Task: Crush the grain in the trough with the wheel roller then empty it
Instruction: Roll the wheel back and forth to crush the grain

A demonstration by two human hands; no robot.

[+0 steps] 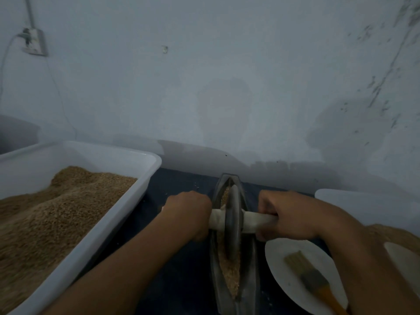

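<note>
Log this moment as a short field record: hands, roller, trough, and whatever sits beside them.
left hand: grips the left end of the roller's handle
right hand: grips the right end of the handle
wheel roller: upright in the trough, its rim in the grain
trough: dark, narrow, boat-shaped, on a dark surface
grain: lies along the trough's channel, not yet emptied
white tub: left of the trough, holds a heap of similar grain
white plate: right of the trough
brush: lies on the plate

Brush handle beyond the bottom edge
</note>
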